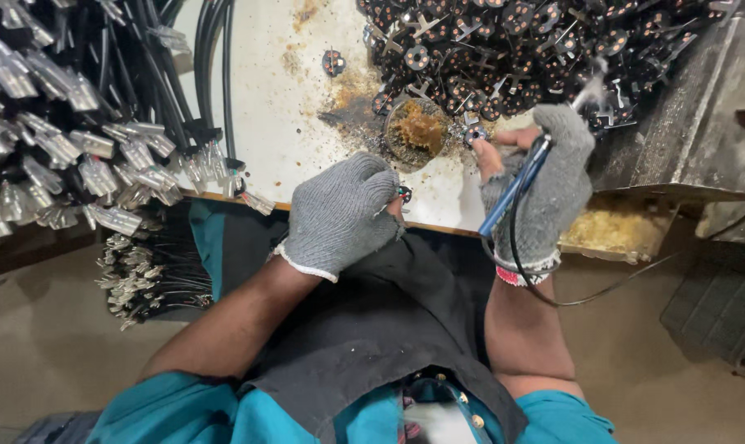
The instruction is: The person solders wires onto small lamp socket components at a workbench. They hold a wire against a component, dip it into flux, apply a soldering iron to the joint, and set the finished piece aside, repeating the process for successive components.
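Gloved right hand around blue tool, perhaps a soldering iron.

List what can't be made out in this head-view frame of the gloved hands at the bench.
- Small part in the left hand: the glove hides nearly all of it.
- Tip of the blue-handled tool in the right hand: hidden behind the glove and thumb.
- Pile of black round parts: cut by the top edge.
- Bundled black cables with metal terminals: cut by the left edge.
- Contents of the small round dish: too small to identify.
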